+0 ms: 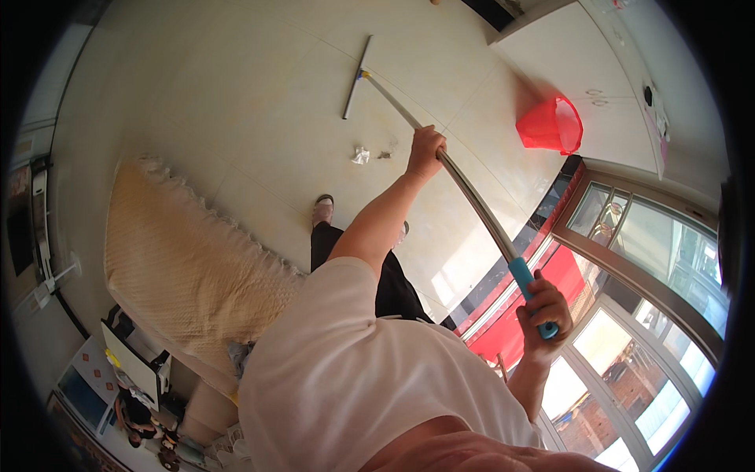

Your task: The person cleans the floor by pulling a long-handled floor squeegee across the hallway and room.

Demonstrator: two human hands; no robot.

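Note:
Both of my hands hold a floor squeegee by its long metal pole (479,203). My left hand (426,150) wraps the pole partway down. My right hand (545,318) grips the teal handle sleeve (521,277) at the upper end, near my right side. Out in front, the wide dark squeegee blade (352,97) rests on the pale tiled floor (271,100), joined to the pole by a yellow and blue connector (363,75). Between the blade and my feet lies a crumpled white scrap (360,155). Beside it is a little dark debris (384,155).
A red bucket (540,127) stands on the floor by a white cabinet (596,118). To my left is a bed or couch with a fringed beige cover (189,236). At right, a glazed door (655,236) and windows border the room. My shoe (323,209) shows ahead.

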